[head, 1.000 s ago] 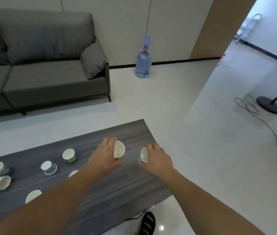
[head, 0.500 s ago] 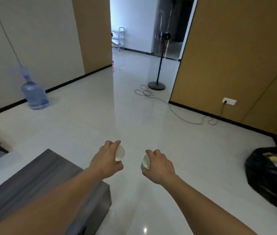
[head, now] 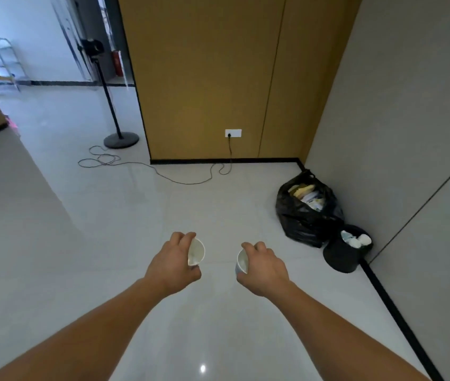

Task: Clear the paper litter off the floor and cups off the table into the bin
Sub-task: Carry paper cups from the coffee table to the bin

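Two bare forearms are extended forward over the floor [head: 94, 243], which is pale and glossy.

Left hand [head: 173, 264]: seen from the back. Its fingers [head: 184, 239] are curled round a white paper cup, recorded here as the left cup [head: 197, 252]. The cup is held on its side, with the open mouth turned towards the right.

Right hand [head: 266, 268]: also closed in a grasp. Its fingers [head: 257, 246] are curled over a second white paper cup, recorded as the right cup [head: 241, 263]. This cup is tilted, with the mouth turned towards the left.

The two cups are held apart, mouths roughly facing each other, both in the air above the floor. The interiors are seen as white; it cannot be told whether anything is inside.

The bin [head: 339, 261] is black and round. It is stood on the floor ahead and to the right of the right hand, at the foot of the grey wall [head: 411, 133]. White and pale-blue items [head: 354, 239] are seen at its rim; their kind cannot be told. Neither cup is held over the bin. A black rubbish bag [head: 305, 218] is set just beside the bin on its far side, open at the top, with yellow and white contents showing.

On the wood-panelled wall [head: 204, 78] a white socket [head: 233, 132] is mounted low down. A black cable [head: 180, 181] is plugged into it and is trailed in loops across the floor towards the round base of a black stand [head: 121, 138]. A metal step rack [head: 6, 61] is seen, blurred, at the far left.
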A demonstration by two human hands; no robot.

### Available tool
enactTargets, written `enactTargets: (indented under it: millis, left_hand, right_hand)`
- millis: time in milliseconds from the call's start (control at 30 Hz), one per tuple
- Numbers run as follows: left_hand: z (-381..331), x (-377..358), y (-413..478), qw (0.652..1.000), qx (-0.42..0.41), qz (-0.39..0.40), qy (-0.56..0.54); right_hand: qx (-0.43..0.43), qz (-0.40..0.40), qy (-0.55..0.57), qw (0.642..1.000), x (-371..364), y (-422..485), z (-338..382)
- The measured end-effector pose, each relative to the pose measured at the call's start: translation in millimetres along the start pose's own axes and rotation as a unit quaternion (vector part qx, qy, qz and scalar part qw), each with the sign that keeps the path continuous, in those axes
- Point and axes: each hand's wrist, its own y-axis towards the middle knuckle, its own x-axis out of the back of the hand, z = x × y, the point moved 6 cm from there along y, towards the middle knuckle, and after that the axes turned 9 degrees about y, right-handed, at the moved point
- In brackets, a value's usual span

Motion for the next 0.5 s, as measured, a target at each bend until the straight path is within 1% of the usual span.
enactTargets:
  millis: [233,367,500]
  left_hand:
    - [-77.7,-45.9,137.2,0.995,-0.096,0.037,-0.007]
    - [-127.5,-61.8,216.3,0.987,-0.152,0.056,-0.020]
    - [-180.4,-75.6,287.7,0.976,-0.209,0.063,-0.009]
  right_hand:
    - [-0.098,-0.024,0.009,0.995,42.8,60.4,-100.0]
    - [-0.164,-0.035,0.014,0.986,78.3,99.1,-151.4]
    - [-0.206,-0.063,0.021,0.976,110.9,134.6,-200.2]
